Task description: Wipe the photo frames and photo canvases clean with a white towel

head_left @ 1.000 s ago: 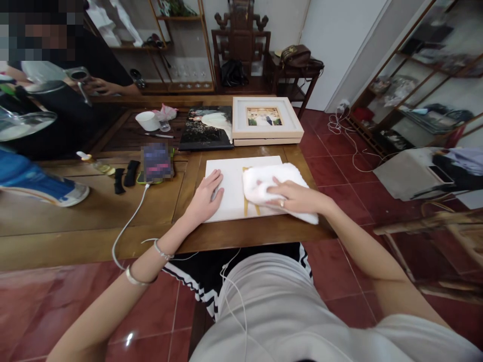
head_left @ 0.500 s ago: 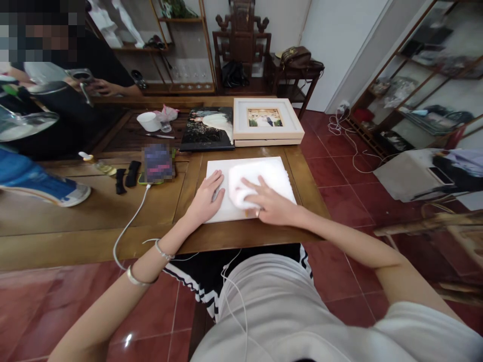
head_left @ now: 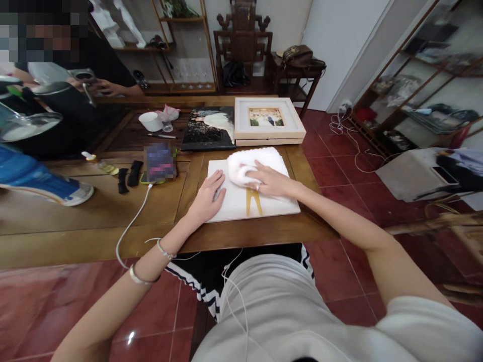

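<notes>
Head view: a fluffy white cloth [head_left: 273,158] covers the twelve-o'clock part of a white rectangular, gold-marked board [head_left: 233,205]; the right hand [head_left: 270,181], fingers spread, touches the cloth; the left hand [head_left: 209,197], thumb apart, touches the board's nine-o'clock edge.

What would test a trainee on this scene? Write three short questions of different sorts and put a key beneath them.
1. Multiple choice: what does the right hand touch?
A) a blue-and-white plastic package
B) a fluffy white cloth
C) a black leather bag

2. True or false: from the wearer's view, the pale wooden picture frame lies to the left of the dark, flat photo panel.

3. Short answer: what shows on the flat, white, rectangular board just on the near side of the cloth?

Key:
1. B.
2. False; the frame lies to the right.
3. Two narrow yellow marks.
</notes>
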Tool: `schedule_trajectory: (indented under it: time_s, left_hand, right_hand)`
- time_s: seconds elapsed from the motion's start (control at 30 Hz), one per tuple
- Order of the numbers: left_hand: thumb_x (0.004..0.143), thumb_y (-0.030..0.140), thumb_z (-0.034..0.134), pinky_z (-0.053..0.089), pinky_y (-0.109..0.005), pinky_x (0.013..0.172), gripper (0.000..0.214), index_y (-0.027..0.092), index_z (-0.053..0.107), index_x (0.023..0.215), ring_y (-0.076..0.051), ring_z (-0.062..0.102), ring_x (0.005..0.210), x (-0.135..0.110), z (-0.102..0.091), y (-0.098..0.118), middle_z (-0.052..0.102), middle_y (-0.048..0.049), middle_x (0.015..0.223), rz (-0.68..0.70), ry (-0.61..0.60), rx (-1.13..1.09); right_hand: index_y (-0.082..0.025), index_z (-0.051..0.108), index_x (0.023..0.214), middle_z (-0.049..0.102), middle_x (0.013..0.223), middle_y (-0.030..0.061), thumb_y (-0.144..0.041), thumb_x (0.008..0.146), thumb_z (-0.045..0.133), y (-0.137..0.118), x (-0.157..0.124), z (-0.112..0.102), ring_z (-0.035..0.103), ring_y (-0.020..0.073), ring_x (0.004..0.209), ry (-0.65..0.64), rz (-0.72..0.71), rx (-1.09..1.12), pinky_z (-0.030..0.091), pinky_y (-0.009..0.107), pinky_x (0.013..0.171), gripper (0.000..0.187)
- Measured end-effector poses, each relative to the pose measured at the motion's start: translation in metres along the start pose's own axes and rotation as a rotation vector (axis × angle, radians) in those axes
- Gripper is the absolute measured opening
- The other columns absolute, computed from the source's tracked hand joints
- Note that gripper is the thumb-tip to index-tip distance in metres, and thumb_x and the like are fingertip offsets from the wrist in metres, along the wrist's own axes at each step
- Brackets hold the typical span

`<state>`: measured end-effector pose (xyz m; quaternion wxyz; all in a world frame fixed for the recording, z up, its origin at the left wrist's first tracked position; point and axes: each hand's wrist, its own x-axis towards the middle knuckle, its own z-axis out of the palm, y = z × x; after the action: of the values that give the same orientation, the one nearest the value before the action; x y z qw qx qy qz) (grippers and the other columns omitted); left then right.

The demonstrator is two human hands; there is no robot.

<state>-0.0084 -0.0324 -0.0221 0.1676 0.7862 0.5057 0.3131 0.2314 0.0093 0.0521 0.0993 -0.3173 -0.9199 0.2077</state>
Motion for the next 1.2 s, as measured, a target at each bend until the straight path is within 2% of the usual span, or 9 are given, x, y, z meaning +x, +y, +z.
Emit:
schedule_trajectory:
  time_s: [0.1,0.2,0.37,0.47,0.57,0.73,0.93,1.07,1.2]
  left_hand:
    - [0.094,0.036,0.042,0.027,-0.055,0.117,0.049,0.013,0.054,0.136,-0.031,0.038,0.141,0.0,-0.001,0.0,0.046,-0.0171,0.149,0.003,-0.002,-0.013]
    - [0.094,0.037,0.042,0.028,-0.055,0.117,0.05,0.013,0.053,0.136,-0.031,0.038,0.141,0.0,-0.001,0.001,0.046,-0.0173,0.148,0.001,-0.001,-0.017]
    - [0.094,0.035,0.041,0.028,-0.054,0.117,0.05,0.01,0.053,0.136,-0.03,0.038,0.141,0.0,0.0,0.001,0.046,-0.0188,0.148,0.003,0.004,-0.008]
    - [0.094,0.033,0.041,0.028,-0.055,0.117,0.048,0.012,0.054,0.135,-0.03,0.038,0.141,0.0,0.0,0.0,0.046,-0.0174,0.148,0.005,0.002,-0.01]
    - [0.093,0.033,0.042,0.027,-0.056,0.117,0.048,0.014,0.054,0.135,-0.03,0.038,0.141,0.001,0.001,-0.001,0.046,-0.0157,0.149,0.01,0.001,-0.018]
    - [0.094,0.034,0.041,0.028,-0.055,0.117,0.049,0.013,0.054,0.135,-0.03,0.038,0.141,0.001,0.001,-0.002,0.046,-0.0173,0.149,0.014,0.0,-0.011]
    - [0.098,0.042,0.035,0.03,-0.052,0.117,0.052,0.011,0.055,0.136,-0.029,0.042,0.139,0.0,-0.002,0.005,0.049,-0.0171,0.146,-0.014,0.043,-0.04]
    - [0.102,0.046,0.027,0.033,-0.045,0.117,0.056,0.013,0.049,0.141,-0.025,0.044,0.138,-0.003,-0.008,0.012,0.049,-0.0136,0.147,0.0,0.18,-0.115]
    - [0.103,0.049,0.019,0.03,-0.041,0.119,0.059,0.018,0.048,0.143,-0.022,0.04,0.141,-0.005,-0.011,0.016,0.046,-0.0089,0.15,0.009,0.304,-0.176]
  right_hand:
    - [-0.02,0.063,0.109,0.064,0.129,0.0108,-0.025,0.098,0.042,0.013,0.023,0.0,0.05,0.0288,0.13,0.064,0.017,-0.023,0.022,0.057,0.115,0.025]
    - [-0.017,0.063,0.112,0.061,0.133,0.0143,-0.013,0.092,0.043,0.007,0.027,0.009,0.038,0.03,0.14,0.096,-0.024,-0.126,0.019,0.062,0.114,0.028]
    - [-0.013,0.065,0.116,0.049,0.144,0.0227,-0.009,0.083,0.051,-0.045,-0.016,0.03,0.025,0.0388,0.145,-0.017,-0.08,-0.256,0.017,0.074,0.108,0.036]
    - [-0.016,0.068,0.111,0.046,0.147,0.0224,-0.014,0.082,0.056,-0.083,-0.051,0.035,0.025,0.0406,0.145,-0.128,-0.131,-0.261,0.021,0.073,0.108,0.032]
    - [-0.019,0.069,0.106,0.048,0.146,0.0205,-0.017,0.082,0.058,-0.1,-0.071,0.033,0.027,0.0373,0.145,-0.191,-0.169,-0.225,0.026,0.068,0.109,0.027]
    - [-0.018,0.066,0.11,0.062,0.131,0.0161,-0.013,0.087,0.051,-0.067,-0.045,0.019,0.038,0.0264,0.141,-0.106,-0.114,-0.163,0.024,0.057,0.116,0.027]
    - [-0.015,0.063,0.116,0.058,0.136,0.0173,-0.022,0.098,0.041,-0.018,0.022,0.01,0.037,0.0306,0.14,0.065,0.073,-0.221,0.027,0.058,0.112,0.029]
    - [-0.013,0.064,0.116,0.055,0.139,0.0195,-0.015,0.092,0.047,-0.033,0.037,0.025,0.03,0.0369,0.143,0.06,0.074,-0.271,0.02,0.068,0.111,0.029]
    - [-0.014,0.068,0.107,0.055,0.14,0.0182,-0.013,0.087,0.053,-0.064,0.012,0.036,0.032,0.0349,0.143,-0.064,-0.243,-0.268,0.02,0.065,0.113,0.025]
